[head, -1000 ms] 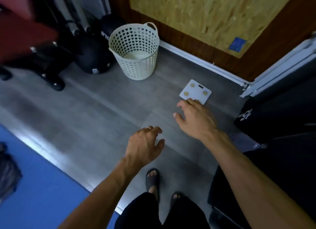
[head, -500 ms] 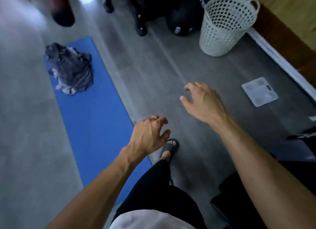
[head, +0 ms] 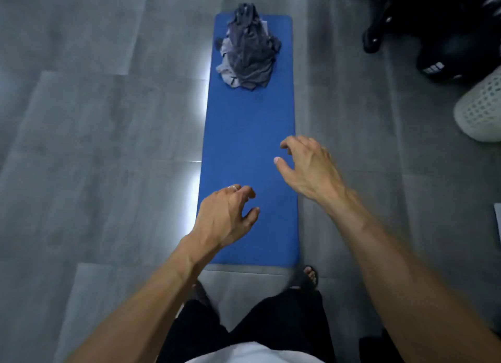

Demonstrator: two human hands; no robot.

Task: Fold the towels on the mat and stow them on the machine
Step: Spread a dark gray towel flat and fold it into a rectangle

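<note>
Mat [head: 248, 151] now centred; towels [head: 246, 50] seemingly heaped, blurred.

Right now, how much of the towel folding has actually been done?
Nothing looks done: the towels lie in one crumpled grey heap at the far end of the blue mat, none folded. In hand: nothing. The left hand and right hand hover empty over the mat's near end, fingers loosely curled. Left: reaching the heap, folding every towel, then stowing them on the machine, which is not clearly in view.

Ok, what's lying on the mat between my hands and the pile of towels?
Nothing: in the head view only bare blue mat stretches from the left hand and right hand to the towels.
</note>
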